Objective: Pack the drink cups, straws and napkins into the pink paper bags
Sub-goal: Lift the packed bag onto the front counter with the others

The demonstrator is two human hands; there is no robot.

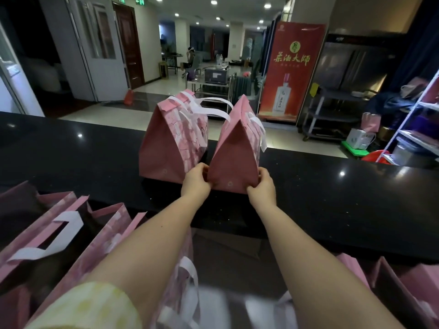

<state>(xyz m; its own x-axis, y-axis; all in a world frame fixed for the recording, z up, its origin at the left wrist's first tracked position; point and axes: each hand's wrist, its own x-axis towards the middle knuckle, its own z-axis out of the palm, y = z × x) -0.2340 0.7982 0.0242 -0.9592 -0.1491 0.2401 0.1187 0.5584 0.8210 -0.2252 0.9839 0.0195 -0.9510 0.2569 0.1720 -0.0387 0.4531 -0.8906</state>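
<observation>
An open bag (35, 217) is standing near left. On the black worktop (71, 150) a closed bag (169, 143) is sitting — just beside it, the left hand (196, 181) is pinching a second bag (234, 166) at one bottom corner, the right hand (261, 187) the other.

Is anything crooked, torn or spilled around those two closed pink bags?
Nothing stands out. The left pink paper bag and right pink paper bag stand upright on the black counter, untorn, nothing spilled; left hand and right hand grip the right one's base.

Black counter (71, 150), pale tiled floor (161, 86), red banner (292, 70), ceiling spotlights (213, 2).
</observation>
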